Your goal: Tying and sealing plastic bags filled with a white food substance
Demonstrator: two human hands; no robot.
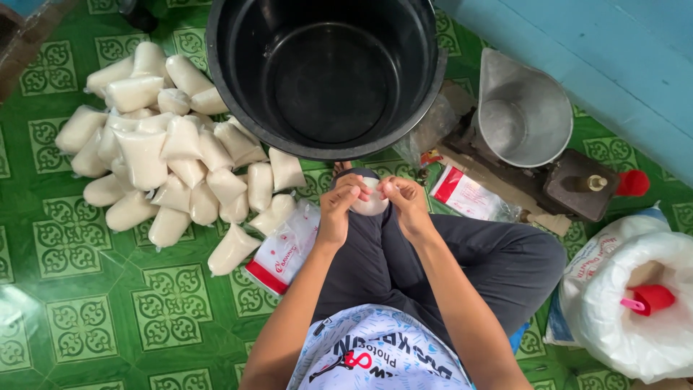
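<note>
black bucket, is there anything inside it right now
No, the black bucket shows only its bare dark bottom, while the filled white bags lie piled on the green floor beside it.

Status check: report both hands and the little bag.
Left hand and right hand pinch the small white bag over the knee. Black bucket just ahead. Nothing between.

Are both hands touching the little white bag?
Touching. The head view shows the left hand and right hand pinching the small white bag from both sides.
</note>
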